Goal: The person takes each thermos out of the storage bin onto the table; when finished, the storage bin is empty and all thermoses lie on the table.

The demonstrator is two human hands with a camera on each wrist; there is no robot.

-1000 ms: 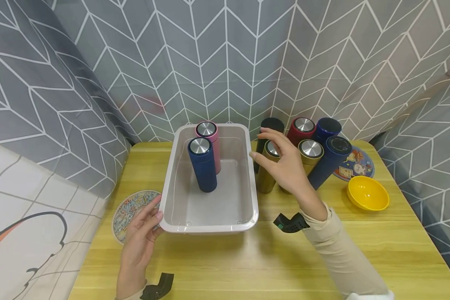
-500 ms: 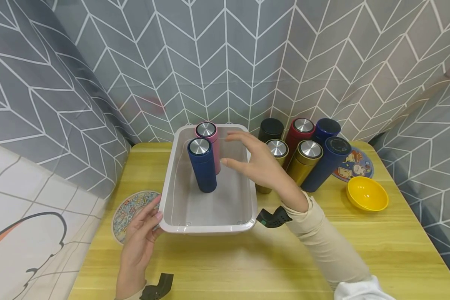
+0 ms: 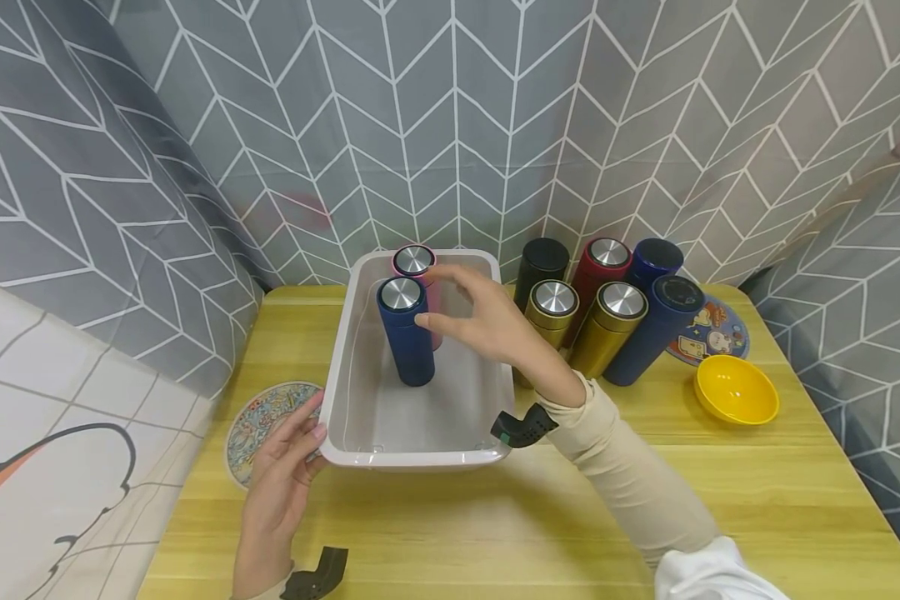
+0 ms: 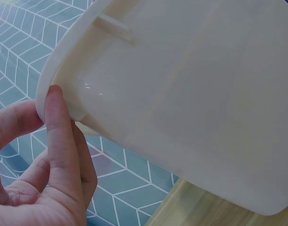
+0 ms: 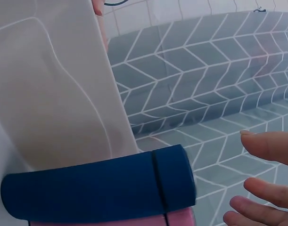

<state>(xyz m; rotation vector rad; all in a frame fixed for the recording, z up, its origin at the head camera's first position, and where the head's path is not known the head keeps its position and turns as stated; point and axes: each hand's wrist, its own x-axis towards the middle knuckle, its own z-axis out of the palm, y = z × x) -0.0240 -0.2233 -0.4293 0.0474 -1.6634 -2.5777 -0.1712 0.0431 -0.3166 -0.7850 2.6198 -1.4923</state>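
Observation:
A pale plastic bin (image 3: 412, 459) sits on the wooden table, with a blue thermos bottle (image 3: 414, 358) and a pink thermos bottle (image 3: 414, 260) upright inside. My left hand (image 3: 279, 475) grips the bin's front-left rim between thumb and fingers; the left wrist view shows this pinch on the bin wall (image 4: 191, 94). Over the bin, my right hand (image 3: 487, 321) hovers just right of the blue bottle's top, thumb and fingers spread. In the right wrist view, a gap separates those fingers from the blue thermos bottle (image 5: 92, 193).
Right of the bin stand several more bottles: black (image 3: 543, 258), red (image 3: 603, 254), gold (image 3: 611, 329) and blue (image 3: 656, 333). A yellow bowl (image 3: 735, 389) is at the right, near a round cartoon mat (image 3: 712, 329). Another patterned mat (image 3: 247, 433) lies at the left.
My right hand has moved left from over the bottles beside the bin to the blue bottle's top inside it. The left hand keeps its grip on the rim.

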